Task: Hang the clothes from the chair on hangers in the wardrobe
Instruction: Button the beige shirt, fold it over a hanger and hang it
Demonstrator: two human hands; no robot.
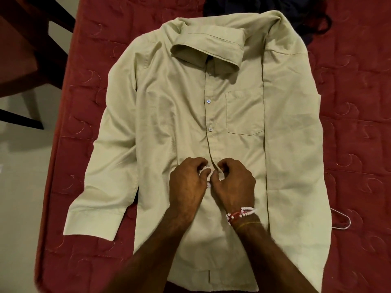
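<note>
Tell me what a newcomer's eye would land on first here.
The pale green shirt dominates the view, spread flat and front up across the red quilted bedspread. At its middle the left hand and right hand sit close together, pinching the button placket at a button. The hook of a thin hanger pokes out from under the shirt at the picture's lower right.
</note>
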